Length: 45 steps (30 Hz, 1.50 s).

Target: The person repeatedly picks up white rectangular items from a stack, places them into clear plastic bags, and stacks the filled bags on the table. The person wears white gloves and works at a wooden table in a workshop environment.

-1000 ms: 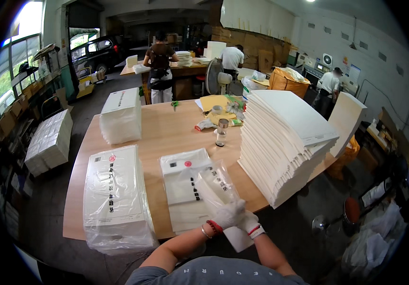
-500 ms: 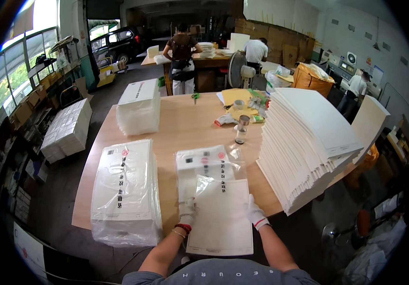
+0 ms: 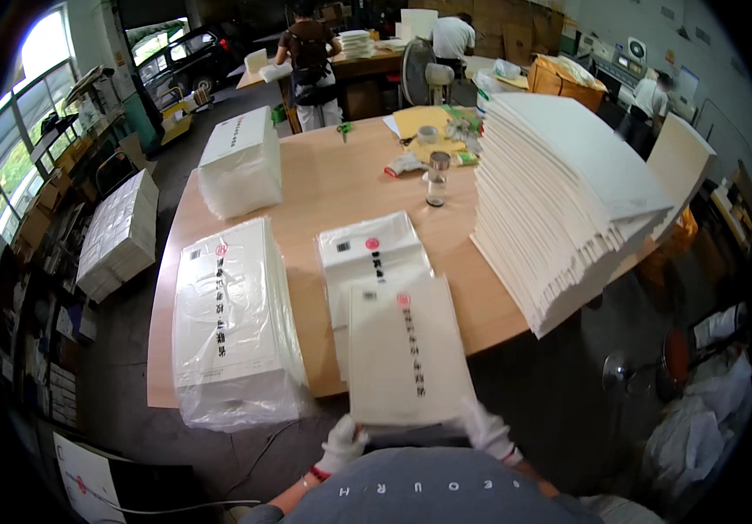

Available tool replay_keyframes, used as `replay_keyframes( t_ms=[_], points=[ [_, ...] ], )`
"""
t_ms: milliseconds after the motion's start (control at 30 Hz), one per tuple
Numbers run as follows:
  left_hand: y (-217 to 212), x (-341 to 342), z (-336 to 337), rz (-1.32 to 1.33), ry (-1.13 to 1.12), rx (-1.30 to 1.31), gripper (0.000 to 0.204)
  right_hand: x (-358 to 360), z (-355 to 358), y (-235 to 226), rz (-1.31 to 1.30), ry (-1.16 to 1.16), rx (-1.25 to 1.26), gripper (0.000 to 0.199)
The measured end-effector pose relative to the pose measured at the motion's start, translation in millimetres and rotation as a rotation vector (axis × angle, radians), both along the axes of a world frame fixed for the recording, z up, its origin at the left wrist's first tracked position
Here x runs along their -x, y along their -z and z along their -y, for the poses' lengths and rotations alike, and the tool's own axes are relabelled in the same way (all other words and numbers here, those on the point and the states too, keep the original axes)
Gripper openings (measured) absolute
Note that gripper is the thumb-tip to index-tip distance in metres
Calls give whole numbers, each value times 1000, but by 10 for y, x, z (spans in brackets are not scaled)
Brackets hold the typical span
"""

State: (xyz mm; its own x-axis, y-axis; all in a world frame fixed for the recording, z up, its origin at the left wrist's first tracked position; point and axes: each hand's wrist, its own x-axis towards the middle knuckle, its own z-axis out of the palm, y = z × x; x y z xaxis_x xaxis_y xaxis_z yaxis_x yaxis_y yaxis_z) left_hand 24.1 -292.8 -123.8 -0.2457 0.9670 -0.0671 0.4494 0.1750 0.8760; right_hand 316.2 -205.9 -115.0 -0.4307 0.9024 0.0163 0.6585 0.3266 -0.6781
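A flat packet of paper sheets [image 3: 406,358], with a red emblem and a black printed column on top, lies in front of me with its near edge past the table edge. My left hand [image 3: 343,445], in a white glove, is closed on its near left corner. My right hand [image 3: 488,432], also gloved and blurred, grips the near right corner. Beneath its far part lies a similar packet in clear plastic [image 3: 371,237]. To the left stands a taller pile of plastic-wrapped packets [image 3: 234,306].
A tall stack of white sheets [image 3: 559,210] rises at the right of the wooden table [image 3: 323,188]. Another wrapped pile [image 3: 240,162] is at the far left. A glass jar [image 3: 437,179], tape roll [image 3: 427,134] and green scissors [image 3: 344,129] lie farther back. Other people work beyond.
Both hands have drawn back toward me, from the packet's sides to its near corners. The printed column now shows along the packet where plain sheets stuck out before. The view has shifted.
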Motion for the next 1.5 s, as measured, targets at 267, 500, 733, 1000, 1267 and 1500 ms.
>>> replay_keyframes(
  t_ms=[267, 500, 733, 1000, 1267, 1500],
  points=[
    [-291, -44, -321, 10, 154, -411, 12, -162, -102, 117, -892, 717, 869, 39],
    [-1182, 515, -133, -182, -16, -778, 13, 1224, -458, 18, -1251, 166, 949, 32],
    [-953, 1924, 166, -842, -886, -929, 20, 2673, -457, -501, -932, -722, 1185, 26],
    [475, 2077, 695, 687, -1256, -587, 20, 2543, -181, -327, -645, -476, 889, 40],
    [322, 15, -1110, -279, 54, -314, 14, 898, -378, 299, -481, -15, 910, 30],
    [745, 133, -2226, -607, 307, -279, 17, 548, -573, 228, -435, 103, 921, 33]
  ],
)
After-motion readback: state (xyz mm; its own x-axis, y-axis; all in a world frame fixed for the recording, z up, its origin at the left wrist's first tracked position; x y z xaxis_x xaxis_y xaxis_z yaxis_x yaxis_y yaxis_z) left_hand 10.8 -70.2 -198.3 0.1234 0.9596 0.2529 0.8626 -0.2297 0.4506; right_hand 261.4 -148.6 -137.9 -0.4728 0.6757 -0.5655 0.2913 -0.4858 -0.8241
